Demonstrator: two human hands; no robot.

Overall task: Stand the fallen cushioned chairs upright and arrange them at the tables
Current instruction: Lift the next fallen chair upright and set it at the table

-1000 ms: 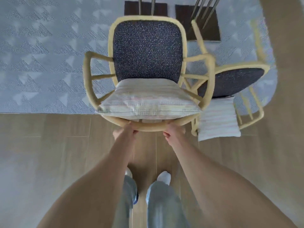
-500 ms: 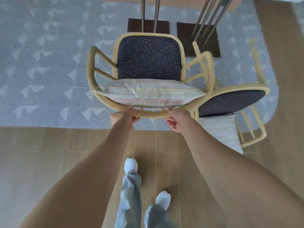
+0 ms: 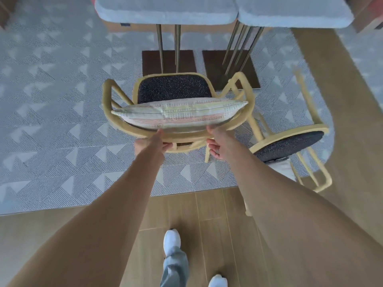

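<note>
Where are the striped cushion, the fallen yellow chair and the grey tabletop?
striped cushion (image 3: 178,116), head view, middle of its top face
fallen yellow chair (image 3: 288,146), head view, its dark speckled seat pad
grey tabletop (image 3: 165,9), head view, left slab's surface

Bright, even daylight; soft motion blur, wide-angle bending at edges.

Both hands on the yellow chair, facing the tables

My left hand (image 3: 152,142) and right hand (image 3: 217,145) grip the near rim of the upright chair (image 3: 116,119); striped cushion (image 3: 178,116) on it. Second chair (image 3: 290,145) lies toppled at right on the rug (image 3: 51,121); two tables (image 3: 165,9) far.
</note>
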